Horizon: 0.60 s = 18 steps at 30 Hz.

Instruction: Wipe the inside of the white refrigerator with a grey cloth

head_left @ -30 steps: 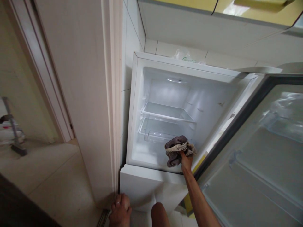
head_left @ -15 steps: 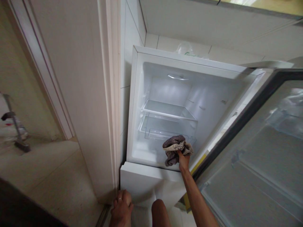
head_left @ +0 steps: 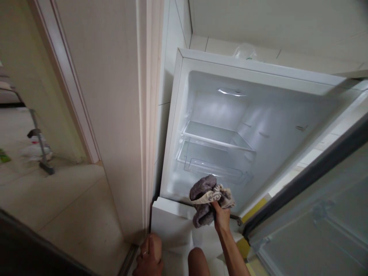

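An open white fridge (head_left: 178, 126) stands in front of me, its lit compartment bare apart from a glass shelf (head_left: 215, 136) and a clear drawer (head_left: 212, 168). My right hand (head_left: 220, 217) is closed round a crumpled grey and beige cloth (head_left: 205, 197), held at the compartment's lower front edge. My left hand (head_left: 149, 257) rests with curled fingers on the lower left corner of the closed lower fridge door (head_left: 172, 224), at the frame's bottom edge. My knee (head_left: 198, 262) shows between the two arms.
The upper fridge door (head_left: 316, 199) swings wide open to the right, with door shelves on its inside. A white wall panel (head_left: 115, 115) stands close on the left. Beyond it lie a tiled floor and a mop (head_left: 41, 145). A plastic bag (head_left: 244, 50) lies on the fridge top.
My right hand has drawn the cloth down and out from the compartment floor to its lower front edge. The view has shifted left and down. My left hand has stayed at the lower door's corner.
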{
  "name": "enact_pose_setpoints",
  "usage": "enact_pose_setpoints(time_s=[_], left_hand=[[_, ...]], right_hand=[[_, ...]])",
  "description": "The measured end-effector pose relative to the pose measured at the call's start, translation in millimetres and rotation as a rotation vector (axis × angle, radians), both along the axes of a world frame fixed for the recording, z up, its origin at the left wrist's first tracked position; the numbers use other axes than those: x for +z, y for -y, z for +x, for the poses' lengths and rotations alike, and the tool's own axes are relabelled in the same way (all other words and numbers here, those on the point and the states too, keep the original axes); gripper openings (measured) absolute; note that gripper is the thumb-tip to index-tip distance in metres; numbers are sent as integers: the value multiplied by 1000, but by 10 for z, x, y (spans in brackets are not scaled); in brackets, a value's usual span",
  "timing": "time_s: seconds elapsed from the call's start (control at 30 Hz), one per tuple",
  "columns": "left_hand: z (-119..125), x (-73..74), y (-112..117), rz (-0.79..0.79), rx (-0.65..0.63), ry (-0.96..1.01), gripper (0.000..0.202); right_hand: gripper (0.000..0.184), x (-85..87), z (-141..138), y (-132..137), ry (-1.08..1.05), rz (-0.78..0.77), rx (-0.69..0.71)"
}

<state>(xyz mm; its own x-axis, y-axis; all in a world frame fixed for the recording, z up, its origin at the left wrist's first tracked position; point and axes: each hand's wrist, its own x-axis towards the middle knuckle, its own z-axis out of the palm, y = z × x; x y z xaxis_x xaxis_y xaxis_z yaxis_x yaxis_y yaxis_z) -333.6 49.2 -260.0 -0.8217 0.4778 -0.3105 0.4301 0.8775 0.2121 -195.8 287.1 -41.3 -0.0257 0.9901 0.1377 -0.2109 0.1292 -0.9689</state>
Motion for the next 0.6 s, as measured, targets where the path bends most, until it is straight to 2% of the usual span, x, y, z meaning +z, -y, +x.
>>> enact_pose_setpoints(time_s=[0.1,0.17,0.23,0.27,0.33,0.43,0.53,0.6], left_hand=[[-44,59,-79,-30,32,-83,78],[-54,86,-152,-50,32,-113,71],[-54,93,-216,-64,33,-137,66],[-53,88,-240,-61,29,-148,65],[-52,61,-271,-53,29,-171,65],[-69,-2,-280,-37,26,-162,63],[-104,-53,-269,-9,9,-104,63],[-129,-68,-263,-7,16,-80,61]], right_hand=[[68,376,-6,-27,-34,136,-44],[66,582,2,-78,-69,169,-63],[69,661,8,-127,-101,113,-24],[72,641,6,-142,-116,59,5],[78,492,-13,-145,-143,-75,64],[82,102,-95,-96,-186,-265,138],[74,-284,-260,-56,-272,-395,230],[62,-469,-416,-67,-316,-481,278]])
